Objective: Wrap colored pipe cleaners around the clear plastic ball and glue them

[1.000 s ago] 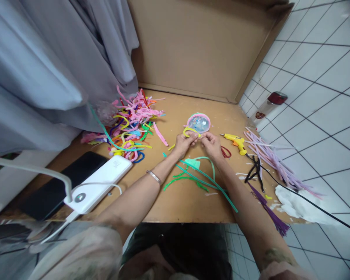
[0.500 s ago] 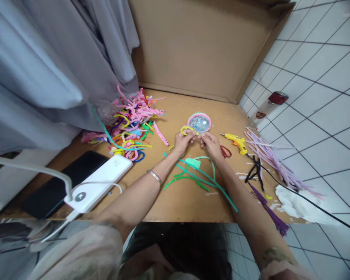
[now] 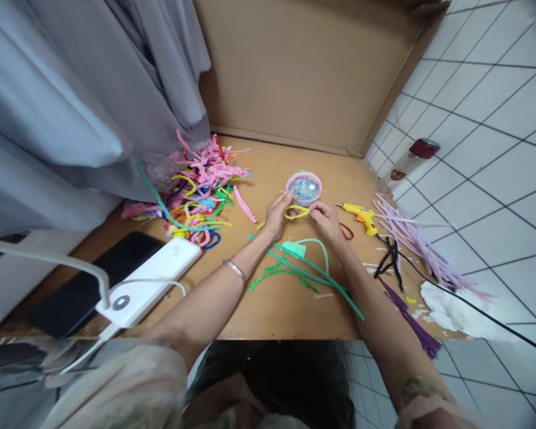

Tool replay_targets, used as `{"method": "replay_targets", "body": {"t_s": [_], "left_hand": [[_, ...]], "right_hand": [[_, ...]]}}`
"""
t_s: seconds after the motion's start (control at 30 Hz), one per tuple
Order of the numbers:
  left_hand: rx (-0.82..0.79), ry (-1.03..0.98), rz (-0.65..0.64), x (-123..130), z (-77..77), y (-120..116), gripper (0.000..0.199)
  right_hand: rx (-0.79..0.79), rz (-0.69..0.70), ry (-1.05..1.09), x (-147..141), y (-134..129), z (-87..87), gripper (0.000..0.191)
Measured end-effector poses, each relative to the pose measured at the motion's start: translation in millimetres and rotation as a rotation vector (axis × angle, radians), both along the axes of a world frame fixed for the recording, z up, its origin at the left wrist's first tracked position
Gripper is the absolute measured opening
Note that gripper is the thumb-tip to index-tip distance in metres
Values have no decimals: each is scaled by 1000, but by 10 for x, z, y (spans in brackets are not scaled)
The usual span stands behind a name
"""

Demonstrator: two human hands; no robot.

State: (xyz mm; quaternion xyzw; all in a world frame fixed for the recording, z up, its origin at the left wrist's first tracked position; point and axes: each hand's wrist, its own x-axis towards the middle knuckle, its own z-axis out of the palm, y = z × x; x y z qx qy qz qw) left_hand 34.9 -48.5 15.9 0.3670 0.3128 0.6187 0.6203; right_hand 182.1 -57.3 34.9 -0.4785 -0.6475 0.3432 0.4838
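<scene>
A yellow pipe cleaner, bent into a closed loop, stretches between my two hands. My left hand has its fingers closed on the loop's left side. On the loop's right end, my right hand pinches with thumb and finger. Just beyond them sits a clear round dome with a pink fuzzy rim and blue bits inside. Green pipe cleaners and longer teal strands lie between my forearms, beside a mint-green piece. A dark red loop is partly behind my right hand.
A heap of colourful pipe cleaners lies at left, near a white power bank. At right are a yellow glue gun with a black cord, lilac pipe cleaners, a purple tassel and a clear red-capped bottle.
The yellow pipe cleaner has gone from an arc over my left fingers to a loop held between both hands. My hands have moved slightly apart.
</scene>
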Motion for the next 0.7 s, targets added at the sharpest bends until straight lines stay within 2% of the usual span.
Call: {"method": "replay_targets", "body": {"t_s": [0.07,0.2,0.53,0.7], "left_hand": [[58,66,-8,12,-20,-10,48],[118,194,-69,53,-61,-34,44],[62,142,-127,41,-47,-60,49],[33,110,-96,57,-34,-78,49]], "right_hand": [[24,-7,-48,25,2,8,16],[20,-36,-7,44,12,-1,18],[59,-28,91,-15,-1,-20,32],[28,-32,123,-11,4,-24,46]]}}
